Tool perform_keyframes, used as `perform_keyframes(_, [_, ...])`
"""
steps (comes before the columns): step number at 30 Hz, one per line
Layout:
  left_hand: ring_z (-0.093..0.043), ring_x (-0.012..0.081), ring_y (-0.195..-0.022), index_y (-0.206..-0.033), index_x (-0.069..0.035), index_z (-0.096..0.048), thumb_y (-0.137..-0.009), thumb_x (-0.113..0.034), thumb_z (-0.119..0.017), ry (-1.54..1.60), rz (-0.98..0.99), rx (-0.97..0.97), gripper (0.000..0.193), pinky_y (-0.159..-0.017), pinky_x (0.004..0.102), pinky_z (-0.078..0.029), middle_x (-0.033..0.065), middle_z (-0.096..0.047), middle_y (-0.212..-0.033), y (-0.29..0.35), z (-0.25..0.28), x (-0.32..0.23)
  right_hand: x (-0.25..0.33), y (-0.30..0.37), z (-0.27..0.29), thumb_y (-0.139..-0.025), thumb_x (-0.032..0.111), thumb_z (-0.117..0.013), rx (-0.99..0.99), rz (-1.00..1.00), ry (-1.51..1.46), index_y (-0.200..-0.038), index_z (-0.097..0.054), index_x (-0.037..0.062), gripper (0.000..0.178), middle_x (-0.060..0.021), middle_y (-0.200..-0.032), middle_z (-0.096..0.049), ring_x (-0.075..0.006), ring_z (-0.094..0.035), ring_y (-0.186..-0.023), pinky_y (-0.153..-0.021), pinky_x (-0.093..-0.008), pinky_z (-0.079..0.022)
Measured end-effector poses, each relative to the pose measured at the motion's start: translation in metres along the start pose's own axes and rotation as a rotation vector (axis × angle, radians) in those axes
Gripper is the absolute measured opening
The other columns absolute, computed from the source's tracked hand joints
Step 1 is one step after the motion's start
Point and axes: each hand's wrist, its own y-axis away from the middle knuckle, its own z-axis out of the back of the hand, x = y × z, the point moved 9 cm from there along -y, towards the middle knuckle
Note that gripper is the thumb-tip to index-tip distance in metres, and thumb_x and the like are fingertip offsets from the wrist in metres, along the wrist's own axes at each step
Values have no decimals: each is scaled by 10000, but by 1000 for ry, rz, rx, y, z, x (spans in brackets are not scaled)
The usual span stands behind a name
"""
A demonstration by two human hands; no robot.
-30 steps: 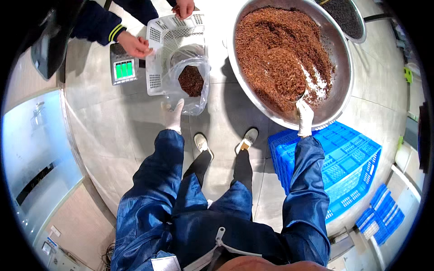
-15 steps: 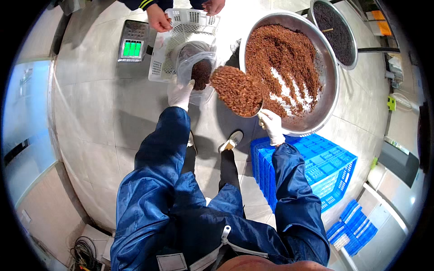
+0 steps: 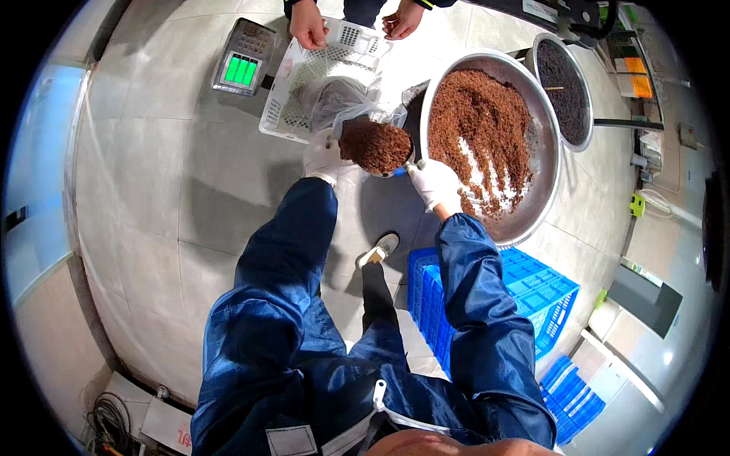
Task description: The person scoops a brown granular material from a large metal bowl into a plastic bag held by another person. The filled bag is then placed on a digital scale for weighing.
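Tiled floor [image 3: 144,197] below; right hand [image 3: 436,184] clenched on scoop [image 3: 411,155].

Before the person is a basket [image 3: 283,123], with a bag [image 3: 344,97] in it. On its left is a scale [image 3: 245,59]; at its far side are a co-worker's hands [image 3: 308,26]. On its right is a bowl [image 3: 544,156] with grain [image 3: 479,114] in it. A smaller bowl [image 3: 588,102] is behind, more to the right, and a crate [image 3: 536,283] is on the near side. Between bag and bowl is a loaded scoop [image 3: 411,158], with the left hand [image 3: 322,156] on its left and the right hand [image 3: 437,185] on its right.
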Motion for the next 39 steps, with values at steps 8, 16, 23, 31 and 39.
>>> perform_keyframes(8, [-605, 226, -833, -1184, -91, -543, -811, -103, -546, -241, -92, 4, 372, -783, 318, -458, 132, -634, -980, -20, -9, 19, 5, -5, 11, -809, 429, -526, 26, -14, -28, -777, -674, 93, 368, -155, -725, -637, -332, -626, -725, -662, -408, -493])
perform_keyframes(16, [-452, 84, -667, -1240, -127, -514, -792, -26, -591, 38, -79, 12, 466, -671, 239, -426, 7, -523, -740, -20, -10, 35, -31, 29, -14, -821, 488, -524, -64, -108, -301, -836, -665, 134, 382, -150, -724, -630, -327, -619, -724, -640, -408, -476])
perform_keyframes(23, [-498, 122, -650, -1295, -47, -437, -775, -138, -664, -43, -243, -56, 574, -671, 259, -451, 31, -572, -782, -20, -1, 40, -50, 49, -29, -812, 440, -572, 8, -181, -332, -963, -665, 118, 368, -133, -820, -652, -285, -637, -779, -675, -342, -479])
perform_keyframes(31, [-537, 123, -810, -1329, 63, -318, -814, -266, -667, 396, -48, -83, 704, -739, 274, -450, 69, -560, -890, 5, 8, 51, -60, 62, -22, -807, 427, -575, -70, -168, -374, -915, -666, 124, 334, -162, -762, -636, -323, -626, -742, -651, -383, -484])
perform_keyframes(39, [-259, 346, -1297, -1431, -92, -115, -763, -760, -351, 592, 662, 66, 974, -1005, 494, -306, 179, -208, -1442, 53, -11, 124, -52, 61, -5, -813, 432, -550, -90, -143, -281, -867, -665, 119, 337, -150, -729, -632, -323, -622, -718, -632, -397, -481])
